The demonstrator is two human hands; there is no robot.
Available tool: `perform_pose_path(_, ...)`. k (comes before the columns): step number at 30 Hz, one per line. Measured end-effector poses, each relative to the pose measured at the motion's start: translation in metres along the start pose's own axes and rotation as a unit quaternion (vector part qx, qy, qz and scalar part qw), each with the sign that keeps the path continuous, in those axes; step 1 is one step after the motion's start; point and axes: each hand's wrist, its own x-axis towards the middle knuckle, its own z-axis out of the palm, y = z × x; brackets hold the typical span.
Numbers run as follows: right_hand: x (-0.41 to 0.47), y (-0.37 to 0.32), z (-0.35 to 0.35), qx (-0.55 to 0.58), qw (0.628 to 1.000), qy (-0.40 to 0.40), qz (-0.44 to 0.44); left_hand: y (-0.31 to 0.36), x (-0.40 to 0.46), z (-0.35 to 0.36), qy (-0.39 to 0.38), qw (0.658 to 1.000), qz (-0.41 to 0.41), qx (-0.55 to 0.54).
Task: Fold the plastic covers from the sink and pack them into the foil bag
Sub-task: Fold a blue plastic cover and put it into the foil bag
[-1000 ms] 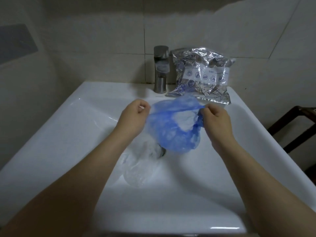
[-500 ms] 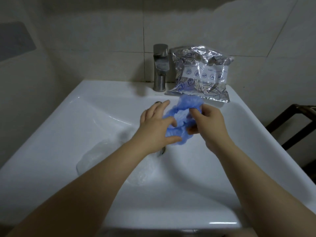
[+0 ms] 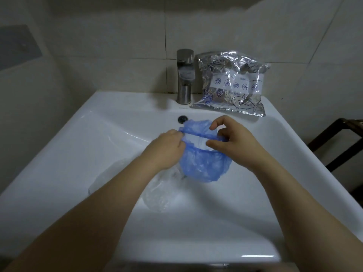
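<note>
Hiding drain, blue cover [image 3: 204, 165], clear covers [image 3: 157, 195] blurred beneath

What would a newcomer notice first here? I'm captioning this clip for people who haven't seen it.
A blue plastic cover, held open over the white sink by the left hand and right hand. Behind it, a shiny foil bag stands beside the steel faucet; clear plastic covers lie in the basin.

The room is dim, with a cool bluish cast. Glare catches the crinkled foil bag [image 3: 231, 83] and the sink [image 3: 257, 256] front rim. Soft shadows lie in the basin, and straight lines bow at the edges.
</note>
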Motion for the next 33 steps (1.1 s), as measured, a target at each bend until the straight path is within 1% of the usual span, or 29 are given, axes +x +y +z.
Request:
perform_pose_path(2,0.0,0.003,-0.008,-0.025,0.999,-0.04,0.001,-0.009,0.002,-0.011,0.056,0.998,-0.024,-0.016)
perform_pose_path(3,0.0,0.005,-0.012,-0.033,0.998,-0.05,0.002,-0.012,0.002,-0.016,0.095,0.995,-0.019,-0.018)
perform_pose_path(5,0.002,0.008,-0.016,-0.036,0.998,-0.047,-0.001,-0.015,0.002,-0.022,0.18,0.983,0.014,-0.038)
perform_pose_path(7,0.003,0.008,-0.016,-0.002,1.0,-0.031,-0.002,-0.01,-0.002,-0.026,0.228,0.967,0.02,-0.108)
perform_pose_path(9,0.003,0.006,-0.013,0.02,1.0,-0.02,0.002,-0.002,-0.004,-0.027,0.237,0.952,0.027,-0.19)
perform_pose_path(10,0.003,0.006,-0.012,0.022,1.0,-0.019,0.004,0.001,-0.005,-0.027,0.236,0.949,0.039,-0.207)
perform_pose_path(12,0.002,0.003,-0.012,0.036,0.999,-0.025,0.01,0.005,-0.006,-0.025,0.24,0.947,0.048,-0.206)
perform_pose_path(14,0.0,-0.001,-0.014,0.073,0.996,-0.036,0.022,0.0,-0.003,-0.025,0.259,0.949,0.034,-0.177)
perform_pose_path(15,-0.001,-0.001,-0.015,0.06,0.997,-0.028,0.024,-0.003,-0.002,-0.026,0.267,0.951,0.026,-0.152)
perform_pose_path(17,-0.001,-0.001,-0.017,-0.022,0.999,-0.002,0.026,-0.011,-0.001,-0.026,0.267,0.958,0.021,-0.103)
perform_pose_path(18,-0.001,-0.001,-0.017,-0.055,0.998,0.023,0.023,-0.014,0.0,-0.025,0.261,0.96,0.008,-0.104)
perform_pose_path(19,0.0,0.0,-0.017,-0.077,0.995,0.052,0.021,-0.015,0.001,-0.024,0.253,0.958,-0.018,-0.131)
perform_pose_path(20,0.001,0.001,-0.017,-0.09,0.992,0.083,0.019,-0.015,0.001,-0.023,0.233,0.951,-0.053,-0.198)
perform_pose_path(21,0.002,0.003,-0.017,-0.092,0.99,0.108,0.026,-0.011,0.0,-0.023,0.198,0.924,-0.093,-0.313)
perform_pose_path(22,0.003,0.006,-0.018,-0.091,0.987,0.123,0.039,-0.006,-0.002,-0.024,0.154,0.873,-0.133,-0.444)
perform_pose_path(23,0.004,0.009,-0.019,-0.088,0.986,0.131,0.059,-0.001,-0.004,-0.025,0.105,0.81,-0.169,-0.551)
perform_pose_path(24,0.006,0.013,-0.019,-0.085,0.984,0.131,0.084,0.003,-0.005,-0.026,0.063,0.755,-0.187,-0.625)
perform_pose_path(25,0.008,0.018,-0.02,-0.087,0.982,0.125,0.108,0.005,-0.004,-0.026,0.04,0.718,-0.192,-0.668)
perform_pose_path(26,0.009,0.021,-0.02,-0.093,0.98,0.117,0.132,0.006,-0.004,-0.026,0.03,0.694,-0.194,-0.692)
perform_pose_path(28,0.011,0.027,-0.018,-0.07,0.98,0.1,0.16,0.006,-0.004,-0.026,0.02,0.672,-0.194,-0.714)
perform_pose_path(30,0.011,0.026,-0.018,0.007,0.979,0.104,0.176,0.004,-0.003,-0.025,0.006,0.662,-0.187,-0.725)
perform_pose_path(32,0.008,0.019,-0.021,0.081,0.972,0.122,0.186,0.003,-0.002,-0.025,-0.005,0.661,-0.165,-0.732)
perform_pose_path(33,0.007,0.016,-0.023,0.126,0.966,0.126,0.189,0.001,-0.001,-0.025,-0.001,0.67,-0.155,-0.726)
